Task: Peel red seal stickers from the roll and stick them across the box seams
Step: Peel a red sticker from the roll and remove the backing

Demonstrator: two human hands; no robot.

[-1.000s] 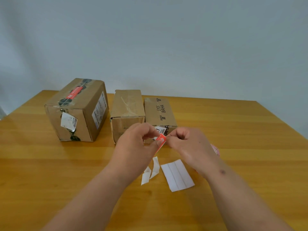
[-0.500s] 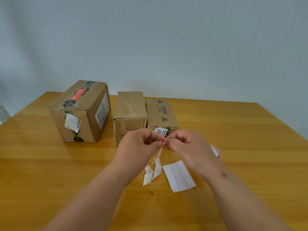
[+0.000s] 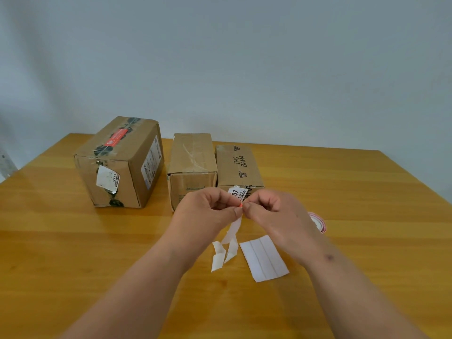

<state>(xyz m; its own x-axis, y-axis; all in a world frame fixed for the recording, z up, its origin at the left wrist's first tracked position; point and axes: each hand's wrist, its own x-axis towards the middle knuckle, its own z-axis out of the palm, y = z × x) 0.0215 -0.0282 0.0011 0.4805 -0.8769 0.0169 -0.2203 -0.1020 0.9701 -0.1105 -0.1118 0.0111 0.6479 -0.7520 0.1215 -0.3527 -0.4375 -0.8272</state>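
The red sticker [image 3: 241,204] was a tiny red bit pinched between my two hands, held up over the desk [image 3: 73,241] in front of the boxes. My left hand [image 3: 208,211] had its fingers curled tight on it and on the white backing strip [image 3: 233,228] that hung down from it. My right hand [image 3: 271,211] pinched the same red bit from the other side. I think I was pulling the sticker off its paper.

The roll [image 3: 319,221] lay on the desk just behind my right wrist, mostly hidden. A flat white paper piece [image 3: 264,259] and some curled white scraps [image 3: 220,255] lay near, under my hands.

The big left box [image 3: 122,165] already had a red sticker on top [image 3: 116,137]. The middle box [image 3: 193,165] and the right box [image 3: 238,167] showed no red one that I could see. So I judged one box done and two left.
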